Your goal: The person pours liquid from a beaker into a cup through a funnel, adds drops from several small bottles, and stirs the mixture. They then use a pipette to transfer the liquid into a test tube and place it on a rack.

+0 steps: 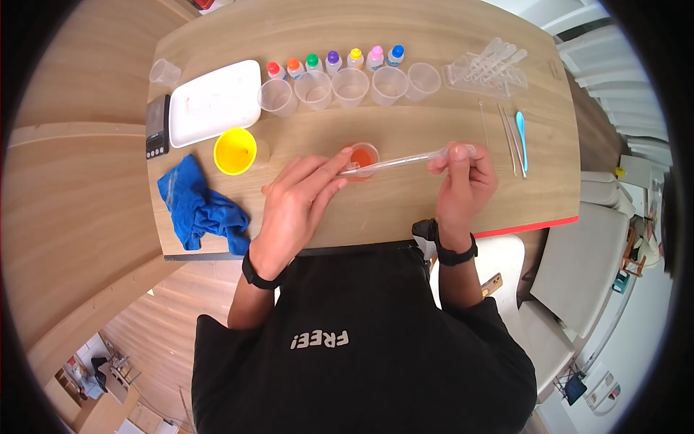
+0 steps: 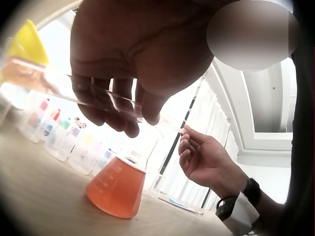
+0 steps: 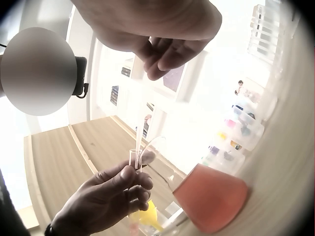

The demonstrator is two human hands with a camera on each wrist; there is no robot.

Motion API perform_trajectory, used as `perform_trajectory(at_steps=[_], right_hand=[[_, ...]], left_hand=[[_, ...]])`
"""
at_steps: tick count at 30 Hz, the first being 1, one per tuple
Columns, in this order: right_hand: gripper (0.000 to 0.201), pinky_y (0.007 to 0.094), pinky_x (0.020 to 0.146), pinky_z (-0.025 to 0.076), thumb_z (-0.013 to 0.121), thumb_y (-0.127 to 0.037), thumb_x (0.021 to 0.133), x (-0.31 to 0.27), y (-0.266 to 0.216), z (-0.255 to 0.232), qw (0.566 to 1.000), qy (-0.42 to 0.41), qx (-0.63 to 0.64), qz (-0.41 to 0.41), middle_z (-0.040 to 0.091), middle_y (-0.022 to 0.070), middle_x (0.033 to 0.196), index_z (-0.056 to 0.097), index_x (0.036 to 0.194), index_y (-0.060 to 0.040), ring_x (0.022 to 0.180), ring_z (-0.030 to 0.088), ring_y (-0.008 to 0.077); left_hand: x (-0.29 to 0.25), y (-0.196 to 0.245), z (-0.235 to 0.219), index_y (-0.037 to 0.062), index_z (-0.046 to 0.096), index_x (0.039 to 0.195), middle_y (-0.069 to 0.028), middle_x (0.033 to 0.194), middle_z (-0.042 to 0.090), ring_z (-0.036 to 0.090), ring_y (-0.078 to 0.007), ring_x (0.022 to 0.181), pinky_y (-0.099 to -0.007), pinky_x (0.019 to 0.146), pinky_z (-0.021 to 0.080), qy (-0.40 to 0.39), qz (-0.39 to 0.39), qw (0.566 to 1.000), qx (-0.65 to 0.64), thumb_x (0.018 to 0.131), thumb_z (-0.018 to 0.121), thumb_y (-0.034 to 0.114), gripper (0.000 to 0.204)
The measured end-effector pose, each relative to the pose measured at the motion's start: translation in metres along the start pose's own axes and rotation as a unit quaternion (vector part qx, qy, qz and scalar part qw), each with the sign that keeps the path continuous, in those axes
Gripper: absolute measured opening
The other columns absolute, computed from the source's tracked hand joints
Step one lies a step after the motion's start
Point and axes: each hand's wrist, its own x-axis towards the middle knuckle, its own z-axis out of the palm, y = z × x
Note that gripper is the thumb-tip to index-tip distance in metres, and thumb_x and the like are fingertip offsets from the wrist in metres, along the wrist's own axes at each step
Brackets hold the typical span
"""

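Left hand is gripping test tube near orange-filled flask; right hand is pinching dropper pointing into tube's mouth; transfer is seemingly proceeding, calling next for measured squeeze.

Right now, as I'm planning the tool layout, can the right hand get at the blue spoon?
Probably yes: the blue spoon lies to the right of the right hand, nothing seen covering it. But the fingers pinch the pipette, which would likely need releasing first.
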Motion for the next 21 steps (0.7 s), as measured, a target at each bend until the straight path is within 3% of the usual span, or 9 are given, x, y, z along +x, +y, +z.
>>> perform_trajectory(at_steps=[7, 9, 10, 12, 16, 18, 21], right_hand=[[0.010, 0.0309, 0.065, 0.059, 0.065, -0.008, 0.106, 0.001, -0.016, -0.006, 0.991, 0.060, 0.096, -0.075, 0.075, 0.0140, 0.098, 0.068, 0.109, 0.0014, 0.075, 0.073, 0.0170], [0.011, 0.0296, 0.065, 0.058, 0.074, -0.008, 0.100, -0.001, -0.021, -0.004, 0.989, 0.020, -0.096, -0.114, 0.075, 0.0124, 0.093, 0.072, 0.107, 0.0002, 0.074, 0.074, 0.0174], [0.011, 0.0296, 0.065, 0.058, 0.074, -0.008, 0.100, 0.003, -0.026, 0.002, 0.989, 0.022, -0.096, -0.115, 0.075, 0.0124, 0.093, 0.072, 0.107, 0.0002, 0.074, 0.074, 0.0174], [0.011, 0.0279, 0.061, 0.056, 0.081, -0.007, 0.093, 0.012, -0.034, 0.021, 0.939, -0.170, -0.255, -0.157, 0.076, 0.0100, 0.088, 0.076, 0.102, -0.0019, 0.070, 0.072, 0.0155], [0.015, 0.0266, 0.058, 0.054, 0.086, -0.007, 0.089, 0.005, -0.019, 0.041, 0.928, -0.216, -0.274, -0.131, 0.076, 0.0083, 0.086, 0.078, 0.100, -0.0034, 0.066, 0.071, 0.0137], [0.012, 0.0254, 0.060, 0.052, 0.083, -0.006, 0.093, 0.003, -0.014, 0.043, 0.943, -0.206, -0.254, -0.059, 0.074, 0.0068, 0.086, 0.078, 0.103, -0.0016, 0.069, 0.067, 0.0112], [0.008, 0.0251, 0.059, 0.051, 0.081, -0.005, 0.094, 0.002, -0.007, 0.039, 0.948, -0.196, -0.243, -0.056, 0.073, 0.0068, 0.084, 0.077, 0.100, -0.0012, 0.068, 0.066, 0.0116]], left_hand=[[-0.001, 0.001, -0.001, 0.0000, 0.071, 0.137, -0.0155, 0.102, 0.072, 0.068, -0.0300, 0.091, -0.0387, 0.083, 0.054, -0.007, -0.007, 1.000, 0.003, 0.093, 0.075, -0.001, 0.045], [-0.002, 0.001, -0.001, 0.0001, 0.071, 0.137, -0.0155, 0.102, 0.071, 0.068, -0.0300, 0.091, -0.0388, 0.083, 0.054, -0.007, -0.007, 1.000, 0.002, 0.093, 0.075, -0.001, 0.045], [-0.001, 0.001, -0.001, 0.0001, 0.071, 0.137, -0.0156, 0.102, 0.071, 0.068, -0.0301, 0.091, -0.0389, 0.082, 0.054, -0.007, -0.005, 1.000, 0.001, 0.093, 0.075, -0.001, 0.045], [-0.001, 0.001, -0.001, 0.0001, 0.071, 0.138, -0.0155, 0.101, 0.071, 0.068, -0.0301, 0.091, -0.0390, 0.082, 0.054, -0.004, -0.004, 1.000, -0.001, 0.093, 0.075, -0.001, 0.045], [-0.002, 0.000, 0.000, 0.0002, 0.071, 0.138, -0.0156, 0.101, 0.071, 0.067, -0.0302, 0.090, -0.0392, 0.082, 0.054, 0.001, 0.002, 1.000, 0.004, 0.093, 0.076, 0.001, 0.045], [-0.002, 0.001, -0.001, 0.0003, 0.071, 0.138, -0.0156, 0.101, 0.071, 0.067, -0.0301, 0.091, -0.0393, 0.082, 0.054, 0.000, -0.002, 1.000, 0.003, 0.093, 0.076, 0.001, 0.045], [-0.002, 0.001, 0.000, 0.0003, 0.071, 0.138, -0.0157, 0.101, 0.071, 0.067, -0.0301, 0.091, -0.0393, 0.082, 0.054, -0.003, -0.005, 1.000, -0.002, 0.093, 0.076, 0.001, 0.045]])
